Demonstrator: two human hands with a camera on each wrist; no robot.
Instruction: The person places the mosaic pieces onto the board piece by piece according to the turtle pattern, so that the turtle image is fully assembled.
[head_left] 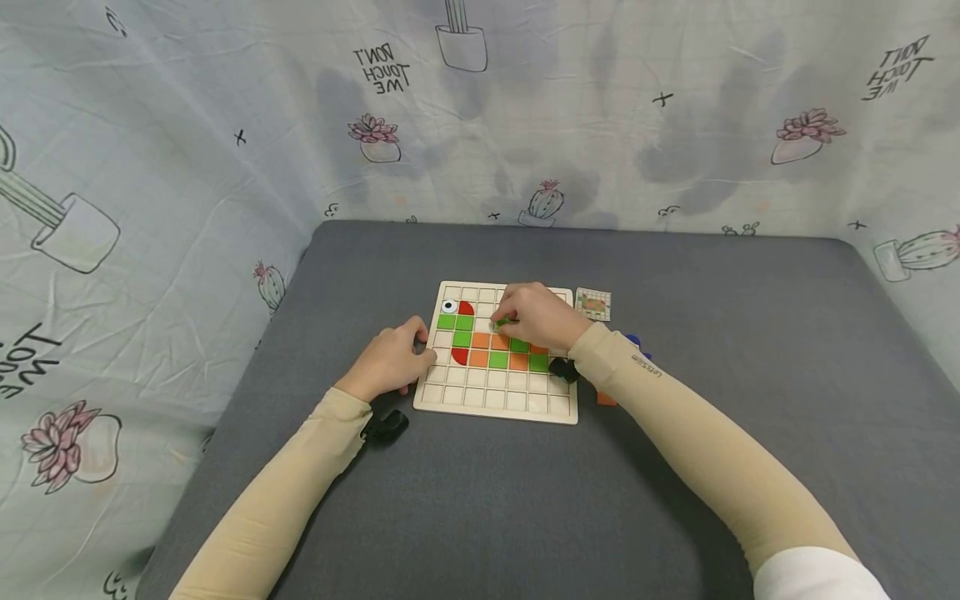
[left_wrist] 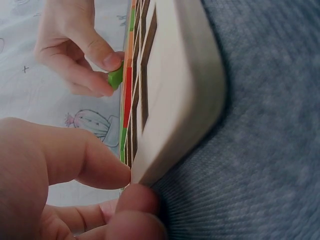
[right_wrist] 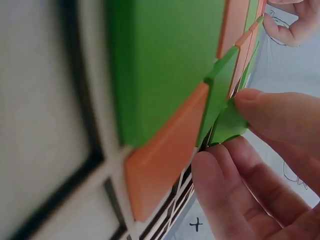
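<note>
A pale wooden grid board (head_left: 487, 402) lies on the grey table. Green, orange and red pieces and a white round eye piece (head_left: 449, 307) sit in its cells. My right hand (head_left: 542, 317) pinches a green square tile (right_wrist: 230, 122) between thumb and fingers, over the middle of the board beside a row of green and orange tiles. In the right wrist view that tile is tilted at the grid. At the board's left edge, my left hand (head_left: 386, 358) pinches the rim between thumb and finger, as the left wrist view shows.
A small printed card (head_left: 594, 305) lies by the board's back right corner. Blue pieces (head_left: 634, 341) and an orange tile (head_left: 606, 399) are partly hidden by the right forearm. A patterned cloth (head_left: 570, 108) hangs behind the table.
</note>
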